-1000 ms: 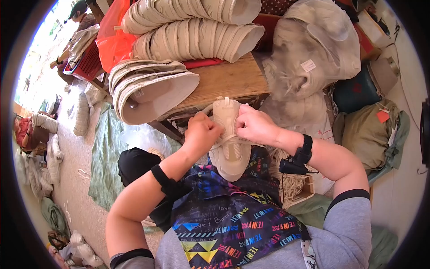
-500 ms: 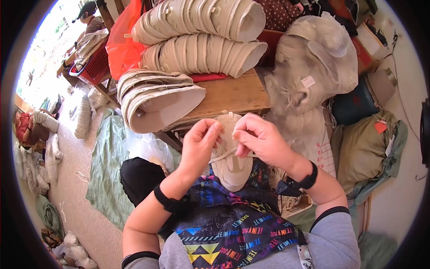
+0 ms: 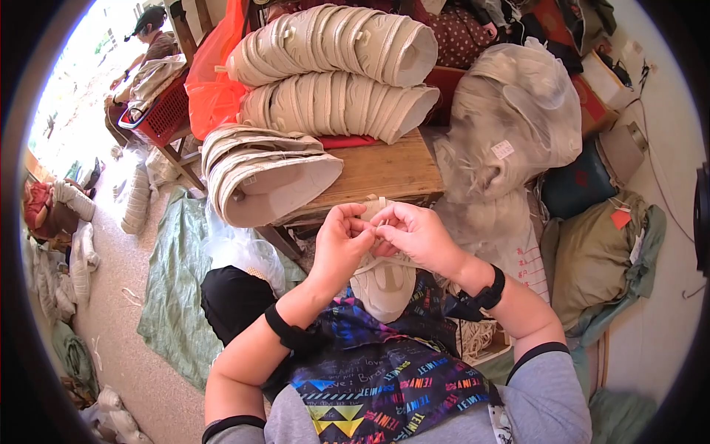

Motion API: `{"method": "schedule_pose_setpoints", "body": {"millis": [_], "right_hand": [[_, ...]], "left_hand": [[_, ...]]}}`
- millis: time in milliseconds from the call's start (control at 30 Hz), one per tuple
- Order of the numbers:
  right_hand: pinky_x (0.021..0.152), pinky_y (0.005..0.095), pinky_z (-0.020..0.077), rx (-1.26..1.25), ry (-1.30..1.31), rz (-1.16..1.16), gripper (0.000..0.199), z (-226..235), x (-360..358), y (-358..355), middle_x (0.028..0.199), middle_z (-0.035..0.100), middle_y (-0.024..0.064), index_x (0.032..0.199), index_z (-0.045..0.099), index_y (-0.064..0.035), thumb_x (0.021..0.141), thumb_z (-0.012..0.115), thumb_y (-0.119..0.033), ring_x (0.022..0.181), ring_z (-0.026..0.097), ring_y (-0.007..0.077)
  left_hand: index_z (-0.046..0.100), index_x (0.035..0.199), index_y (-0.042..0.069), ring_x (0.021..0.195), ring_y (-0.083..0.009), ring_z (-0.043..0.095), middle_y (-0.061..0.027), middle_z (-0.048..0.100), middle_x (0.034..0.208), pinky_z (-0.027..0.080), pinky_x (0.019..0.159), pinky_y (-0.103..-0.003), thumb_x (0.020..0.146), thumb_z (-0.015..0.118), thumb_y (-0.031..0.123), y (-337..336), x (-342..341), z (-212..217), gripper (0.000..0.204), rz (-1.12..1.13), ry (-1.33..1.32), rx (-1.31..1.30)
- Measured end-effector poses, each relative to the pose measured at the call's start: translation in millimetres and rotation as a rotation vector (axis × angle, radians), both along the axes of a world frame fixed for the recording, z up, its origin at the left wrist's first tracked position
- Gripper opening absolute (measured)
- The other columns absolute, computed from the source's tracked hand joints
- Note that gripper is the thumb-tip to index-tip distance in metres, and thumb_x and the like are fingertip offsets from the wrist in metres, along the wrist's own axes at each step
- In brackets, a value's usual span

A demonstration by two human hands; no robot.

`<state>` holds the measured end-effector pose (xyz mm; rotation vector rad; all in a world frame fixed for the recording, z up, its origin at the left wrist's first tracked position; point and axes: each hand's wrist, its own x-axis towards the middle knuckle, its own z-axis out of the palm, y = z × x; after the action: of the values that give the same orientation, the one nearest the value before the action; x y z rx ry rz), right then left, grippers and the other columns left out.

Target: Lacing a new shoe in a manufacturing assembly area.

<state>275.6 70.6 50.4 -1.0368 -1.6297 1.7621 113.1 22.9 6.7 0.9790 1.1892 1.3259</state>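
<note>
A beige shoe upper (image 3: 384, 291) rests over my lap, its rounded toe toward me. Both of my hands meet above its lacing area and hide most of it. My left hand (image 3: 342, 243) is closed in a pinch, thumb against fingertips. Close against it, my right hand (image 3: 420, 233) pinches as well, at what looks like a thin pale shoelace. Part of the shoelace (image 3: 401, 260) shows below the right fingers, across the upper. The exact grip of the left fingertips is partly hidden.
Nested beige shoe uppers (image 3: 333, 107) are stacked on a wooden bench (image 3: 381, 169) ahead. To their right sits a clear plastic bag (image 3: 510, 111) of pale pieces. A green sheet (image 3: 171, 288) covers floor at left. Another person (image 3: 157, 37) sits far left by a red basket (image 3: 159, 118).
My hands have come together over the upper, fingertips now meeting where they were apart before. The lace loops that showed between them are now mostly covered.
</note>
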Motion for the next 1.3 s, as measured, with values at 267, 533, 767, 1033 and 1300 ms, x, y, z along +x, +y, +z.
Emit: {"method": "schedule_pose_setpoints", "body": {"millis": [267, 533, 767, 1033, 1300], "right_hand": [[0.056, 0.0313, 0.0499, 1.121, -0.093, 0.002, 0.002, 82, -3, 15, 0.081, 0.057, 0.0103, 0.091, 0.057, -0.0027, 0.091, 0.057, 0.000, 0.062, 0.064, 0.0184], [0.065, 0.0229, 0.0589, 1.383, 0.555, -0.179, 0.012, 253, 15, 33, 0.082, 0.065, 0.0069, 0.098, 0.059, 0.0005, 0.099, 0.056, -0.011, 0.067, 0.066, 0.0106], [0.077, 0.0271, 0.0520, 1.123, -0.279, -0.376, 0.015, 178, 78, 132, 0.095, 0.066, 0.0065, 0.105, 0.064, -0.0023, 0.093, 0.056, -0.008, 0.082, 0.066, 0.0131], [0.077, 0.0368, 0.0494, 0.913, -0.617, 0.392, 0.013, -10, 67, 7, 0.095, 0.055, 0.0109, 0.092, 0.061, -0.0049, 0.079, 0.065, -0.007, 0.089, 0.060, 0.0261], [0.068, 0.0331, 0.0474, 0.636, -0.349, 0.271, 0.016, -44, 63, 5, 0.088, 0.050, 0.0066, 0.079, 0.059, -0.0063, 0.081, 0.071, -0.016, 0.078, 0.056, 0.0217]], "left_hand": [[0.056, 0.124, -0.001, 0.077, -0.0071, 0.059, -0.0034, 0.067, 0.099, 0.051, 0.073, -0.024, 0.097, 0.061, 0.014, 6, -23, 8, 0.031, -0.219, -0.136, 0.013], [0.044, 0.144, 0.008, 0.087, -0.0113, 0.061, -0.0032, 0.063, 0.108, 0.050, 0.084, -0.028, 0.105, 0.045, 0.031, -27, 6, 0, 0.046, -0.698, -0.090, 0.008], [0.065, 0.088, 0.003, 0.073, -0.0132, 0.056, -0.0013, 0.061, 0.075, 0.047, 0.070, -0.028, 0.106, 0.042, 0.029, -42, -8, 94, 0.039, -0.546, 0.185, 0.305], [0.064, 0.084, 0.002, 0.062, -0.0050, 0.043, 0.0033, 0.048, 0.066, 0.036, 0.058, -0.021, 0.105, 0.043, 0.031, -29, -33, 37, 0.042, -0.108, 0.090, 0.140], [0.066, 0.096, 0.003, 0.064, -0.0085, 0.040, 0.0046, 0.041, 0.068, 0.038, 0.059, -0.025, 0.090, 0.067, 0.012, -30, -23, -17, 0.011, -0.006, 0.447, 0.043]]}}
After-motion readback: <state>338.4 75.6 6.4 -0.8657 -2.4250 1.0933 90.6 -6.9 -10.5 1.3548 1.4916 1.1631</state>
